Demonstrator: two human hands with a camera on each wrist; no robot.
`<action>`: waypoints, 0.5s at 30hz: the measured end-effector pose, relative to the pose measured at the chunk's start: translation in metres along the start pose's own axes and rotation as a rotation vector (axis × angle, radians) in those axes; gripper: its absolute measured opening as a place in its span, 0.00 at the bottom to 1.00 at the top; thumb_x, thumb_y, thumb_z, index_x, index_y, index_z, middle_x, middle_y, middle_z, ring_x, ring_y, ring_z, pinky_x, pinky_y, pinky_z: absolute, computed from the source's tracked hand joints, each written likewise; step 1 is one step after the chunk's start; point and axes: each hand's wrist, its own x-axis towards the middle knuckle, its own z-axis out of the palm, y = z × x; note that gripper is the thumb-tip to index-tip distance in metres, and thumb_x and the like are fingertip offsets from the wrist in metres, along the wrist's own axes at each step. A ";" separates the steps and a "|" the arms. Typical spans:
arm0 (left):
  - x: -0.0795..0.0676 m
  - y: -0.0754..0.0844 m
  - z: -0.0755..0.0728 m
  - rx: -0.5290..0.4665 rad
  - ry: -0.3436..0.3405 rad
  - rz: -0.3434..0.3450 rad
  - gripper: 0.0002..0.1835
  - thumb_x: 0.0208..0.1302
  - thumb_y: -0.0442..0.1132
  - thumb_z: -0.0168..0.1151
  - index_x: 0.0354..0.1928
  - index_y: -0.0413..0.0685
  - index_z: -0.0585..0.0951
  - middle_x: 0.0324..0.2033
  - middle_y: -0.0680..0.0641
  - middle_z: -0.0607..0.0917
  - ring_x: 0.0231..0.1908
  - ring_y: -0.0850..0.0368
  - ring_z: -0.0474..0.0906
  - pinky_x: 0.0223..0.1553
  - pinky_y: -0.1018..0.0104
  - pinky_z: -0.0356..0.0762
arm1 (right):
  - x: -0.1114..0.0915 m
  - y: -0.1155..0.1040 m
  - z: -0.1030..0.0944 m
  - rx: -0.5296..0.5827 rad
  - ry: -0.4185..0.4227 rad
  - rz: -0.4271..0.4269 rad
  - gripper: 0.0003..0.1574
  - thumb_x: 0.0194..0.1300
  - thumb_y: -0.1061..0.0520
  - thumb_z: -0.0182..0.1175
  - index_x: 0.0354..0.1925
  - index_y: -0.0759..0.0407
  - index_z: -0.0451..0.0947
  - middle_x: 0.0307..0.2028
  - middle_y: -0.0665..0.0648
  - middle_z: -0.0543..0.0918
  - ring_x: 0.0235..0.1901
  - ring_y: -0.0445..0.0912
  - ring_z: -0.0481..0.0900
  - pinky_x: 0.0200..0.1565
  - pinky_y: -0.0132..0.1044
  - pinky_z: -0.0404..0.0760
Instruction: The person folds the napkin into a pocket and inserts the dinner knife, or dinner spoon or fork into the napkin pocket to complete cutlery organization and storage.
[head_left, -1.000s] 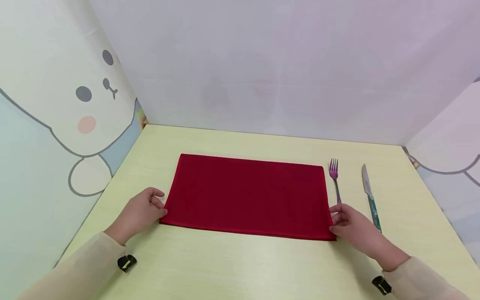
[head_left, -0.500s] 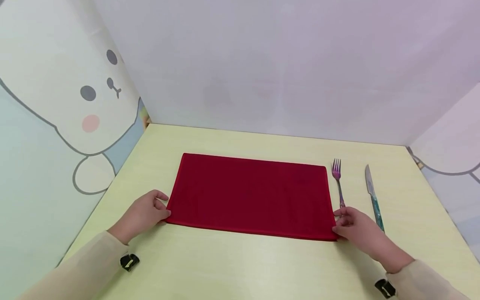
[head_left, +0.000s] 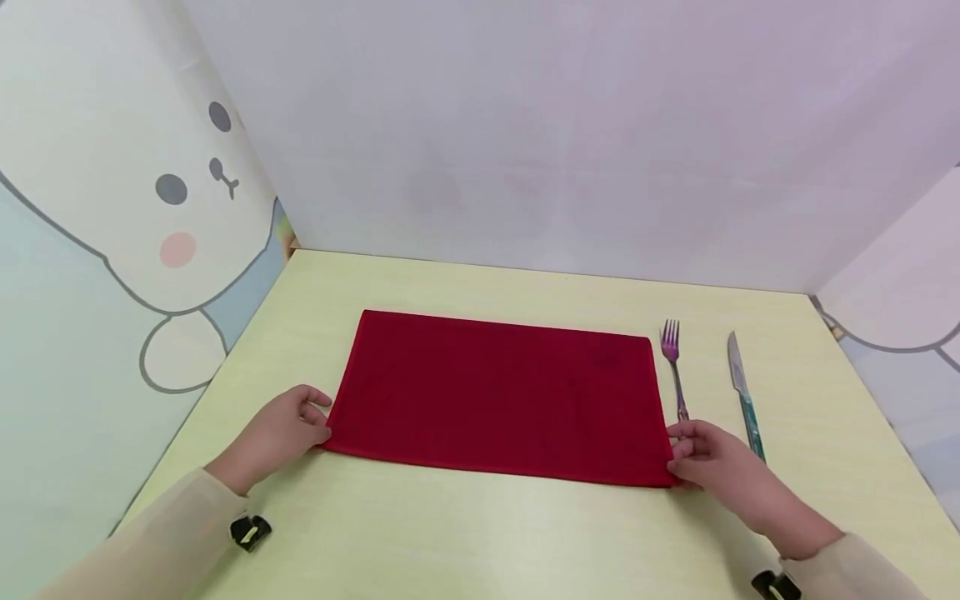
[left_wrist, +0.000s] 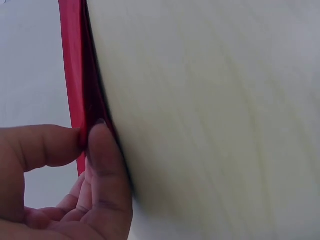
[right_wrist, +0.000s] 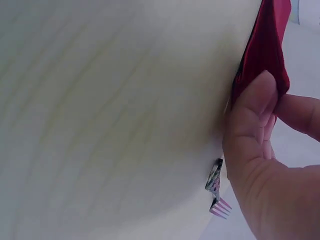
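Note:
A dark red cloth (head_left: pixel 502 400), folded into a long rectangle, lies on the pale table. My left hand (head_left: pixel 273 437) pinches its near left corner between thumb and index finger. At the near right corner, the thumb and index finger of my right hand (head_left: pixel 727 471) pinch the cloth the same way. In the left wrist view, the red edge (left_wrist: pixel 72 65) parts into layers above the fingertips. The right wrist view shows the cloth's corner (right_wrist: pixel 265 55) bent up between thumb and finger.
Just right of the cloth lies a fork (head_left: pixel 670 346), its handle end close to my right hand. A knife with a green handle (head_left: pixel 748 421) lies farther right. A pale wall curtain (head_left: pixel 555 150) stands behind the table (head_left: pixel 480 542), with printed panels at both sides.
Both hands stay at the near corners of the cloth, with the right hand slightly nearer the person. The head view shifts a little. Fork and knife keep their places.

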 end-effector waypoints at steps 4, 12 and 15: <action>-0.001 0.000 0.000 -0.015 -0.001 -0.008 0.23 0.63 0.35 0.66 0.58 0.35 0.74 0.38 0.45 0.81 0.37 0.50 0.77 0.38 0.59 0.76 | 0.001 0.000 0.004 -0.056 0.015 0.011 0.32 0.70 0.65 0.64 0.65 0.77 0.63 0.41 0.60 0.78 0.39 0.49 0.80 0.38 0.37 0.84; 0.000 -0.002 0.003 0.008 0.017 0.013 0.23 0.62 0.36 0.69 0.56 0.36 0.74 0.37 0.46 0.80 0.37 0.51 0.76 0.38 0.59 0.75 | 0.004 0.000 0.008 -0.189 0.051 0.012 0.30 0.66 0.66 0.67 0.61 0.76 0.66 0.38 0.59 0.78 0.37 0.50 0.78 0.34 0.36 0.83; 0.000 -0.002 0.004 0.026 0.025 0.021 0.22 0.63 0.37 0.69 0.55 0.36 0.74 0.36 0.47 0.80 0.36 0.51 0.76 0.38 0.59 0.75 | 0.004 -0.001 0.010 -0.233 0.064 0.000 0.29 0.65 0.66 0.68 0.59 0.75 0.68 0.36 0.58 0.78 0.35 0.49 0.77 0.32 0.36 0.82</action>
